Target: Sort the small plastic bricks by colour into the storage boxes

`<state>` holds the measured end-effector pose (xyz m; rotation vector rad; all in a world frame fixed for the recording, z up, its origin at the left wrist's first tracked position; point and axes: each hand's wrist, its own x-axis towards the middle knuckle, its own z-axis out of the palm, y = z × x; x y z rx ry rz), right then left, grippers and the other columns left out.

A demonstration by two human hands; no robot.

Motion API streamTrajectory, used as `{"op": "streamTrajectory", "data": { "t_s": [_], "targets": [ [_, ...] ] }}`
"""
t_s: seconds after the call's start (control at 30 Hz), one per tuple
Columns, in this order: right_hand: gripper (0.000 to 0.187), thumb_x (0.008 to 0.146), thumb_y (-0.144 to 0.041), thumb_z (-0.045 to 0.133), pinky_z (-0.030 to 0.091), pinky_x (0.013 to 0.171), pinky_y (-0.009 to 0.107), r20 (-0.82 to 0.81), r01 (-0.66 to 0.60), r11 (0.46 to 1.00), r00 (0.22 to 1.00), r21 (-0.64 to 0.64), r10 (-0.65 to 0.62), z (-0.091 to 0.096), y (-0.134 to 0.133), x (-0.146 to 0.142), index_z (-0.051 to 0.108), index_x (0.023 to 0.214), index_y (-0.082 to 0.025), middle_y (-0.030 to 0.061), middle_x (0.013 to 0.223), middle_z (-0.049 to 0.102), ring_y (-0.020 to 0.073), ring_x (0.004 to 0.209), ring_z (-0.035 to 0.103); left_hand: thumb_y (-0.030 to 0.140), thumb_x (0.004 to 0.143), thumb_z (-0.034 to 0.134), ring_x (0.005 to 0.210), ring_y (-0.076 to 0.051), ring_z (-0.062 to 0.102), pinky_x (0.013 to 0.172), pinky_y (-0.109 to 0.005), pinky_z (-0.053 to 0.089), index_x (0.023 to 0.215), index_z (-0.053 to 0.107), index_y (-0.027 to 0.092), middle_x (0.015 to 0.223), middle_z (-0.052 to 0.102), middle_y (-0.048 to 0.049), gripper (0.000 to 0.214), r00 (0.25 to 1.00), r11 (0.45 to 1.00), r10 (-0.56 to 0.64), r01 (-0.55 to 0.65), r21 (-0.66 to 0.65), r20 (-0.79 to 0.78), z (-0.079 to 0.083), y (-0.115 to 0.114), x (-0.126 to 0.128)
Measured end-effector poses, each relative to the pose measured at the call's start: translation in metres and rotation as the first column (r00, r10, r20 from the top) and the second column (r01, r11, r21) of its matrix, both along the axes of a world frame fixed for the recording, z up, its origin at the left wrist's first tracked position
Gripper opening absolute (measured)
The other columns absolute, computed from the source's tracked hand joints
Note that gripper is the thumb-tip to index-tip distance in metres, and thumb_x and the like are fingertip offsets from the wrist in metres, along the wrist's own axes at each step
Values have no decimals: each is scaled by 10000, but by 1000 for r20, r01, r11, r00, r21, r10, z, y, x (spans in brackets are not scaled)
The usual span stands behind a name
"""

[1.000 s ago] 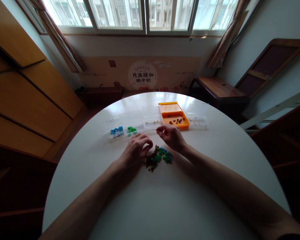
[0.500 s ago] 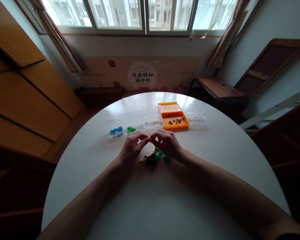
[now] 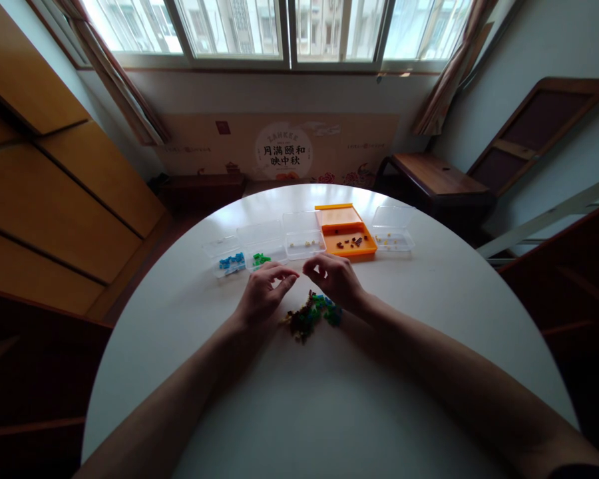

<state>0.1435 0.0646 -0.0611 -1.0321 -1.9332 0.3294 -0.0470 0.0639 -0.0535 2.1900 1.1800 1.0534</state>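
Observation:
Above the middle of the table my left hand (image 3: 265,291) is closed in a pinch, thumb and forefinger tips close together. Facing it, my right hand (image 3: 335,278) is pinched as well, its fingertips a small gap from the left ones. Anything held in either pinch is too small to make out. Just below the hands lies a pile of small building bricks (image 3: 304,321), dark brown, green, blue and yellowish. Beyond the left hand, green bricks (image 3: 261,259) lie in a clear box, and blue bricks (image 3: 232,262) in another.
An open orange box (image 3: 352,251) with brown pieces stands behind my right hand. Clear open boxes with yellowish pieces flank it, one on the left (image 3: 304,251) and one on the right (image 3: 395,242). All stand on a round white table (image 3: 289,412).
My hands have come slightly apart: the fingertips met before and now have a gap between them. The right hand has shifted up a little, showing more of the brick pile.

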Motion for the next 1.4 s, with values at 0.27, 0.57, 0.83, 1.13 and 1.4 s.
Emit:
{"op": "streamTrajectory", "data": {
  "t_s": [0.27,0.57,0.83,1.13,1.4],
  "targets": [
    [78,813,-189,607,444,630,246,-40,179,983,983,-32,-180,10,31,7,676,775,-183,12,738,686,112,566,537,308,866,569,811,-172,581,770,-320,469,851,707,197,841,679,-39,178,999,1000,3,-3,8,-49,1,-3,-6],
    [133,797,-212,621,479,654,271,-90,265,959,958,-96,-274,15,48,14,708,885,-163,30,749,706,121,563,560,234,830,609,811,-166,578,794,-331,462,862,689,202,821,662,-30,92,995,996,-72,75,41,-65,0,-3,-6],
    [116,811,-205,601,468,639,265,-41,191,978,980,-81,-195,-1,27,25,702,858,-172,32,774,697,118,563,538,212,834,603,890,-184,560,834,-340,453,887,705,230,905,648,-46,116,939,958,-279,286,3,-201,-4,-8,-3],
    [105,818,-204,606,460,631,260,-39,180,980,982,-89,-184,2,15,23,700,856,-177,33,772,697,124,582,547,268,865,594,873,-182,539,832,-340,434,875,714,254,910,639,-40,121,915,957,-241,279,78,-322,-2,-8,-6],
    [95,824,-190,600,442,624,250,-28,145,986,989,-78,-148,0,11,22,691,844,-173,24,745,670,123,600,541,231,849,603,863,-176,523,809,-312,414,836,697,243,912,633,-32,96,903,951,-236,290,104,-358,-3,-7,-6]
  ]
}}
